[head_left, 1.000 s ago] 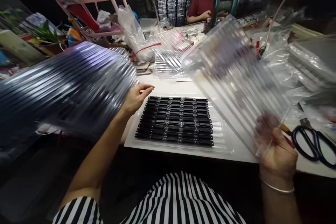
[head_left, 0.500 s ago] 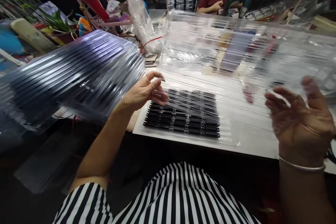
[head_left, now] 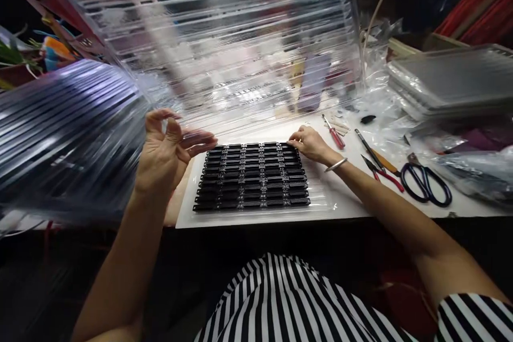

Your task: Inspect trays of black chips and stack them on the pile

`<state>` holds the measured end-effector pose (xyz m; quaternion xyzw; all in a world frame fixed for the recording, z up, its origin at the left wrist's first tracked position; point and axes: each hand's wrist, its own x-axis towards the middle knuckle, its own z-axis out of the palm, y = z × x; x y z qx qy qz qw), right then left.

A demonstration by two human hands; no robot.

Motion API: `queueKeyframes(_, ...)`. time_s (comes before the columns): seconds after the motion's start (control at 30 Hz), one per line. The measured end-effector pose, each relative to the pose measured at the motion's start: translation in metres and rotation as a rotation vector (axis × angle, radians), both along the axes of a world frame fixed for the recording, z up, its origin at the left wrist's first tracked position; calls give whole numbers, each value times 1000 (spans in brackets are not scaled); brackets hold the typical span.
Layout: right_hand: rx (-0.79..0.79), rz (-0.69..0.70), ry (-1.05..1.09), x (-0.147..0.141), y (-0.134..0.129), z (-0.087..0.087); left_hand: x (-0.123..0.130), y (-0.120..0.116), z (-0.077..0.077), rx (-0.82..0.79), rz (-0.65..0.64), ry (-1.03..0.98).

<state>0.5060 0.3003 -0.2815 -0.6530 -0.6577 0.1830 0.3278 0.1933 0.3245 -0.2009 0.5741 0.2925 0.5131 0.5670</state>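
My left hand (head_left: 160,157) is closed on the lower left edge of a clear ribbed plastic tray (head_left: 224,21), which is raised and tilted up in front of me. Below it, black slatted strips (head_left: 252,179) lie in several rows in another clear tray (head_left: 323,200) on the white work surface. At the far right corner of those rows, my right hand (head_left: 309,144) has its fingers bent together, the tips on the end of a black strip.
Right of the strips lie a red-handled screwdriver (head_left: 335,136), red-handled pliers (head_left: 385,175), a dark pen-like tool (head_left: 368,148) and scissors (head_left: 427,184). Stacked clear trays (head_left: 452,83) stand at the back right. A ribbed plastic stack (head_left: 68,133) is on the left.
The raised clear tray has swung left and up with my left hand. My right hand has come from the far right, fingers spread, to the black strips. The view has turned right.
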Motion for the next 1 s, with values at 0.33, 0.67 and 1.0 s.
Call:
queueKeyframes(0.33,37,-86,43,0,15,-13,-10,-3,-9,-46,15,23)
queueKeyframes(0.67,117,-5,1008,21,-59,54,-23,-3,-25,-117,39,96)
queueKeyframes(1.0,211,-168,1100,-12,-65,32,-31,-13,-18,-137,56,78)
